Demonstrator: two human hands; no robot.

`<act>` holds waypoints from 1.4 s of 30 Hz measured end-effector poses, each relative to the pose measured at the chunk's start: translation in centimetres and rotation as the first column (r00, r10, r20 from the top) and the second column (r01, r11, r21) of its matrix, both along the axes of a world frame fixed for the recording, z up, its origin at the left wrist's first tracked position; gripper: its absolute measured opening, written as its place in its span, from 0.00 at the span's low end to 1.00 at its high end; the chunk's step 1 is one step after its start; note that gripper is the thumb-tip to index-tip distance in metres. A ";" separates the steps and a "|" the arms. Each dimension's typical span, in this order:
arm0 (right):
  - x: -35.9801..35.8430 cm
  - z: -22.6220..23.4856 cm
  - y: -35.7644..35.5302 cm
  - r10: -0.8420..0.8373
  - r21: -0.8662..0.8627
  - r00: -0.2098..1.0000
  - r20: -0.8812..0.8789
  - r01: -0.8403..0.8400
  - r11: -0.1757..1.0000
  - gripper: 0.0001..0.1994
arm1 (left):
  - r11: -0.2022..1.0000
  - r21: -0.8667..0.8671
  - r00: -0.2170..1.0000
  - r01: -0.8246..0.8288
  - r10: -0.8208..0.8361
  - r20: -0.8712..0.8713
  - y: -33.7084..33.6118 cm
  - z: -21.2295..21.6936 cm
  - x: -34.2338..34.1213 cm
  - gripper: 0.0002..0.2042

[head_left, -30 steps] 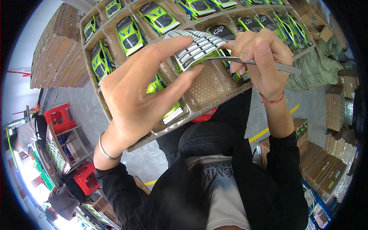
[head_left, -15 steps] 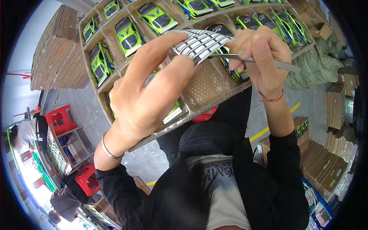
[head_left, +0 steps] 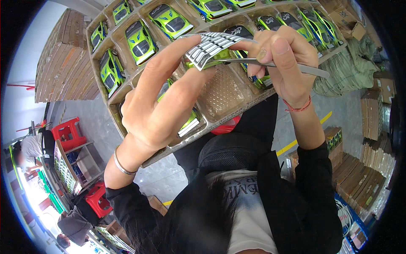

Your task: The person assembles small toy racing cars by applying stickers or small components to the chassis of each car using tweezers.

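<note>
A curved sheet of white stickers with dark blocks (head_left: 215, 44) is pinched between the fingers and thumb of my left hand (head_left: 156, 101). My right hand (head_left: 292, 63) grips slim metal tweezers (head_left: 312, 71), whose tip points left, close beneath the sheet's lower edge. One of its fingers reaches the sheet's right end. Bright green shows just under the sheet; whether that car is held or lies in the tray I cannot tell. Below both hands is a compartmented plastic tray (head_left: 224, 95) with several green toy cars (head_left: 141, 42). My left hand hides some compartments.
Stacked flattened cardboard (head_left: 63, 59) stands at the left, more cardboard (head_left: 359, 182) at the lower right. A green woven sack (head_left: 349, 72) lies right of the tray. Red stools (head_left: 69, 133) and a workbench with other people (head_left: 31, 148) are at far left.
The sheet has tilted and shifted slightly left, with more green showing beneath it. The tweezers' tip has moved a little left. Both hands keep their grips.
</note>
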State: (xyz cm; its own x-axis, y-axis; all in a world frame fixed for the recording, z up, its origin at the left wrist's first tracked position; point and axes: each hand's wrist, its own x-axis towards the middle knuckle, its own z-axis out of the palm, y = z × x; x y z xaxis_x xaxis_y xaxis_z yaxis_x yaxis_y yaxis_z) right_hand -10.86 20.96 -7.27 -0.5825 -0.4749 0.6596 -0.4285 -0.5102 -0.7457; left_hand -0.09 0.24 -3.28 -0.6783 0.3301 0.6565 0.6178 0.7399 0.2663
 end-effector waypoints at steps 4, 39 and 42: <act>0.2 0.3 0.0 -0.002 -0.001 1.000 0.026 0.002 1.000 0.12 | 0.997 0.076 1.000 -0.015 0.017 -0.022 -0.3 -0.5 0.0 0.14; -0.5 0.4 7.3 -0.227 0.096 0.941 0.253 0.209 0.973 0.17 | 0.960 -0.266 0.996 0.088 -0.078 0.049 1.5 -0.7 1.0 0.10; -0.1 0.5 7.9 -0.311 0.263 0.903 0.297 0.235 0.936 0.17 | 0.945 -0.301 0.985 0.126 -0.083 0.149 1.7 -0.9 1.6 0.09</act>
State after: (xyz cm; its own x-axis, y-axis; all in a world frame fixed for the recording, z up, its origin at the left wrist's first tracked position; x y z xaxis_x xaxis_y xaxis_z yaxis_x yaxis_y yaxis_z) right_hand -10.98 28.88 -6.80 -0.8751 -0.3738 0.3073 -0.2384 -0.2195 -0.9460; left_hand 1.46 1.93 -4.16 -0.7028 0.5758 0.4178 0.6709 0.7318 0.1199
